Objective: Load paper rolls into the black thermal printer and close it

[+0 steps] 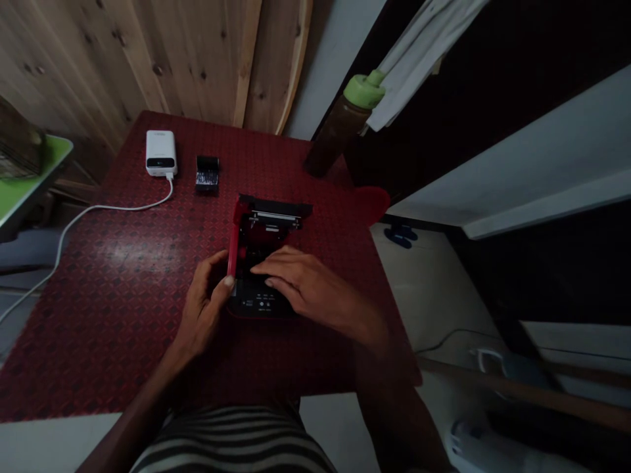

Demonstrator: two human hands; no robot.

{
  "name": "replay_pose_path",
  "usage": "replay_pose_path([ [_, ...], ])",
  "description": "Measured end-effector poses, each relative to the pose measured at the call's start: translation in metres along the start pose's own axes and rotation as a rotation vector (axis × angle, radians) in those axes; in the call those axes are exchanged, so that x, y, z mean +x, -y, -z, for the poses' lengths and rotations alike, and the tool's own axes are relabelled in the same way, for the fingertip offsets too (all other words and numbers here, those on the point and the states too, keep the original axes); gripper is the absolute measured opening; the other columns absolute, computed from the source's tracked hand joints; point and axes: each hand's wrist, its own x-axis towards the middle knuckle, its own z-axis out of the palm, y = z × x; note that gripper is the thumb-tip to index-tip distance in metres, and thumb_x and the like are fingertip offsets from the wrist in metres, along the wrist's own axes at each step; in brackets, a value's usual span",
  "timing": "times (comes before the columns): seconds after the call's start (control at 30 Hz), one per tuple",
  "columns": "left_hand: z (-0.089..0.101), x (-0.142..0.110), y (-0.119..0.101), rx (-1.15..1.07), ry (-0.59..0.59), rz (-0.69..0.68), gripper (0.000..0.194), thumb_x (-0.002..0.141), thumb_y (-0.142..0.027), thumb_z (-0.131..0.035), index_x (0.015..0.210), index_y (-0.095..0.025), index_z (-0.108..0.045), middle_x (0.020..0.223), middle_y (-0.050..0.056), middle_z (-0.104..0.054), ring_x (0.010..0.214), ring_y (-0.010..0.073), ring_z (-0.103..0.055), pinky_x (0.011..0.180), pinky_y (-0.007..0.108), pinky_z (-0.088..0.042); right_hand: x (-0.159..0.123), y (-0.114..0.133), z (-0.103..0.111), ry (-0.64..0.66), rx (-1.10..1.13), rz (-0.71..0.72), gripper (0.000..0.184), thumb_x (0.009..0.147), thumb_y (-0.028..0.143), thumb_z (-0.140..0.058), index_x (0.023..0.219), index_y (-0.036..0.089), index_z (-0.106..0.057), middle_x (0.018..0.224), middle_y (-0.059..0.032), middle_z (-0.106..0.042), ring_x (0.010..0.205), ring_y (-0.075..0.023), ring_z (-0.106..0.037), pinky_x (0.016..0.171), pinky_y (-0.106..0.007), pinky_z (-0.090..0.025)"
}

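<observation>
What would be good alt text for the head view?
The left hand touches the side of an open red-and-black device, apparently a printer, while the right hand reaches inside. On the red patterned table are a white power bank and a green-capped bottle.

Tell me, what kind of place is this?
It's probably a room in someone's home. You can see a patterned red table, a wooden plank wall and what look like slippers on the floor.

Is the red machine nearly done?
Done: the machine is open, lid up. Happening now: the right hand reaches inside; the left hand touches its side. Left, maybe: shutting that lid, since it's open. I can't tell if the black thing nearby is needed.
</observation>
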Motion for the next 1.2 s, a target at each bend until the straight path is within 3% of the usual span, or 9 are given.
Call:
replay_pose_path([
  [0.17,0.003,0.008,-0.014,0.011,-0.074,0.013,0.06,0.108,-0.065,-0.058,0.148,-0.022,-0.067,0.154,0.015,-0.068,0.144,0.0367,-0.063,0.123,0.056,-0.047,-0.006,0.004,-0.01,-0.121,-0.11,-0.016,0.023,0.107,0.007,-0.068,0.098,0.021,-0.084,0.1,-0.0056,-0.082,0.096,-0.0222,-0.071,0.091,-0.038,-0.063],
  [0.27,0.0,0.031,-0.027,0.018,-0.141,-0.107,0.061,0.108,-0.068,-0.058,0.15,-0.025,-0.067,0.157,0.014,-0.066,0.146,0.0367,-0.062,0.124,0.056,-0.046,-0.015,0.01,-0.021,-0.295,-0.211,-0.029,0.026,0.108,0.006,-0.065,0.103,0.022,-0.084,0.105,-0.0069,-0.08,0.099,-0.0227,-0.068,0.091,-0.038,-0.063],
  [0.37,-0.007,0.059,-0.043,0.01,-0.117,-0.22,0.057,0.108,-0.068,-0.06,0.15,-0.03,-0.066,0.161,0.011,-0.062,0.149,0.0329,-0.059,0.122,0.049,-0.047,-0.024,0.019,-0.035,-0.435,-0.294,-0.028,0.028,0.109,0.006,-0.062,0.112,0.022,-0.085,0.102,-0.0073,-0.078,0.095,-0.0228,-0.068,0.085,-0.038,-0.063],
  [0.53,-0.013,0.081,-0.058,0.021,-0.143,-0.253,0.044,0.109,-0.061,-0.061,0.114,-0.02,-0.077,0.117,0.007,-0.076,0.113,0.0245,-0.068,0.108,0.043,-0.052,-0.034,0.029,-0.058,-0.597,-0.339,0.006,0.027,0.112,0.008,-0.059,0.115,0.018,-0.083,0.095,-0.0073,-0.081,0.086,-0.0208,-0.071,0.083,-0.038,-0.064],
  [0.67,-0.007,0.064,-0.048,-0.025,-0.14,-0.193,0.024,0.097,-0.045,-0.079,0.094,-0.022,-0.074,0.129,0.008,-0.077,0.134,0.0282,-0.067,0.115,0.043,-0.052,-0.04,0.031,-0.069,-0.624,-0.424,-0.003,0.029,0.111,0.006,-0.061,0.121,0.023,-0.083,0.1,-0.0065,-0.085,0.092,-0.0224,-0.076,0.088,-0.041,-0.064],
  [0.73,-0.004,0.051,-0.038,-0.074,-0.112,-0.109,0.026,0.089,-0.041,-0.085,0.106,-0.023,-0.075,0.139,0.009,-0.075,0.141,0.0304,-0.066,0.115,0.044,-0.055,-0.043,0.032,-0.07,-0.642,-0.458,-0.01,0.032,0.108,0.005,-0.063,0.124,0.026,-0.082,0.109,-0.0073,-0.087,0.099,-0.0248,-0.078,0.091,-0.044,-0.064],
  [0.87,0.0,0.032,-0.021,-0.153,-0.041,0.066,0.065,0.087,-0.045,-0.088,0.144,-0.024,-0.066,0.153,0.013,-0.071,0.144,0.0337,-0.068,0.119,0.051,-0.057,-0.044,0.033,-0.068,-0.654,-0.457,-0.07,0.028,0.106,0.009,-0.069,0.119,0.03,-0.082,0.133,-0.0077,-0.085,0.121,-0.0303,-0.079,0.1,-0.052,-0.063],
  [1.0,0.002,0.028,-0.018,-0.191,0.072,0.101,0.067,0.092,-0.049,-0.084,0.15,-0.019,-0.066,0.155,0.017,-0.072,0.145,0.0352,-0.069,0.123,0.052,-0.055,-0.041,0.033,-0.065,-0.643,-0.377,-0.07,0.023,0.108,0.01,-0.067,0.113,0.027,-0.082,0.129,-0.0069,-0.087,0.121,-0.0278,-0.083,0.1,-0.05,-0.064],
  [1.2,0.004,0.028,-0.018,-0.145,0.094,0.062,0.063,0.097,-0.048,-0.081,0.151,-0.02,-0.065,0.159,0.016,-0.069,0.145,0.0333,-0.069,0.122,0.049,-0.057,-0.038,0.035,-0.059,-0.607,-0.276,-0.092,0.023,0.108,0.01,-0.066,0.11,0.027,-0.082,0.123,-0.0052,-0.089,0.116,-0.026,-0.085,0.101,-0.048,-0.065],
])
